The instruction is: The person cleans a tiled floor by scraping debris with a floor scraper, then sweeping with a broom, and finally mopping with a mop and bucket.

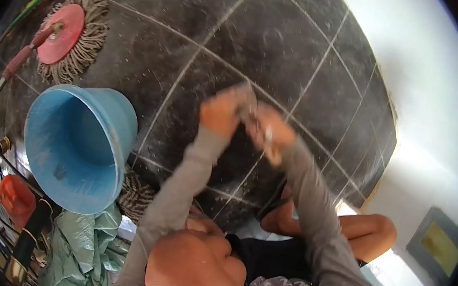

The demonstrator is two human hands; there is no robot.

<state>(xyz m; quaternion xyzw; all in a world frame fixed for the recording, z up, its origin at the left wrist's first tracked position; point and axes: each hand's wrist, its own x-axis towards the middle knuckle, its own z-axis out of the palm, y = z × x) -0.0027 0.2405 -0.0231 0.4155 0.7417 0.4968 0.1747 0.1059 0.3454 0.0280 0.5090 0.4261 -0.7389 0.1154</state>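
Observation:
Both my hands are over the dark tiled floor [187, 92], close together and smeared by motion. My right hand [274, 126] is closed round what looks like a scraper, whose pale brown handle end [273, 157] sticks out below the fist. A greyish flat part [250, 102] shows between the hands. Fingers of my left hand [222, 112] are closed at that flat end. The exact shape of the tool and whether it touches the tiles are blurred. Bare knees and long grey sleeves frame the hands.
A blue bucket [124, 113] lies tipped at the left, its mouth facing me. Beyond it are a string mop with a red disc [66, 31] and its pole. Green plastic sheeting [78, 244], a red container [15, 199] and a black rack sit lower left. A white wall [431, 107] bounds the right.

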